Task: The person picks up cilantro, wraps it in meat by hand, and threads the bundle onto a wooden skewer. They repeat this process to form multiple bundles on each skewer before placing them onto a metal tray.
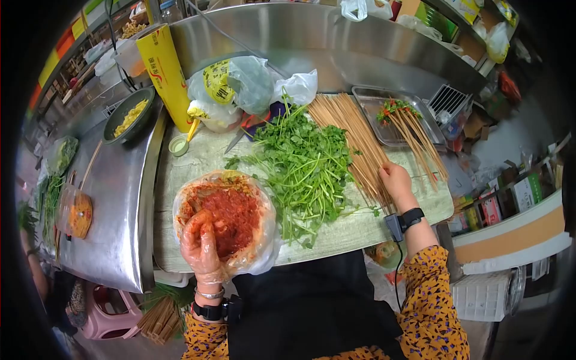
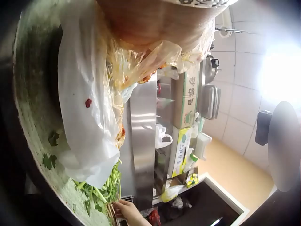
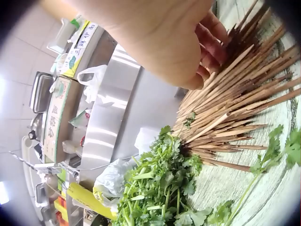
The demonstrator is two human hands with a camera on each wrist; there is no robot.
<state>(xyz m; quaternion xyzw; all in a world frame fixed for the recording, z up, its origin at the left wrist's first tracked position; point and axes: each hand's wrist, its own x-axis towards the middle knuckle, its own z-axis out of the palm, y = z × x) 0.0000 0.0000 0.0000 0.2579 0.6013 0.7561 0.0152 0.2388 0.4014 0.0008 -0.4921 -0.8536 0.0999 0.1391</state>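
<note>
My left hand [image 1: 202, 243], in a clear plastic glove smeared red, is over a plastic-lined bowl [image 1: 267, 237] of red chili paste [image 1: 237, 219]. Its fingers are loosely bent and nothing shows between them. In the left wrist view the bag lining [image 2: 87, 94] hides most of that hand. My right hand [image 1: 396, 183] is bare, at the right edge of a wide pile of bamboo skewers [image 1: 351, 141]. Its curled fingers pinch skewers near their pointed ends, as the right wrist view shows. A heap of cilantro [image 1: 306, 174] lies between the bowl and the pile.
A metal tray [image 1: 384, 135] at the right back carries several skewers threaded with greens and red bits [image 1: 399, 111]. Behind the cilantro are tied plastic bags [image 1: 240, 84], a knife [image 1: 236, 141] and a tall yellow box [image 1: 165, 75]. A dark bowl of yellow pieces [image 1: 135, 117] stands at left.
</note>
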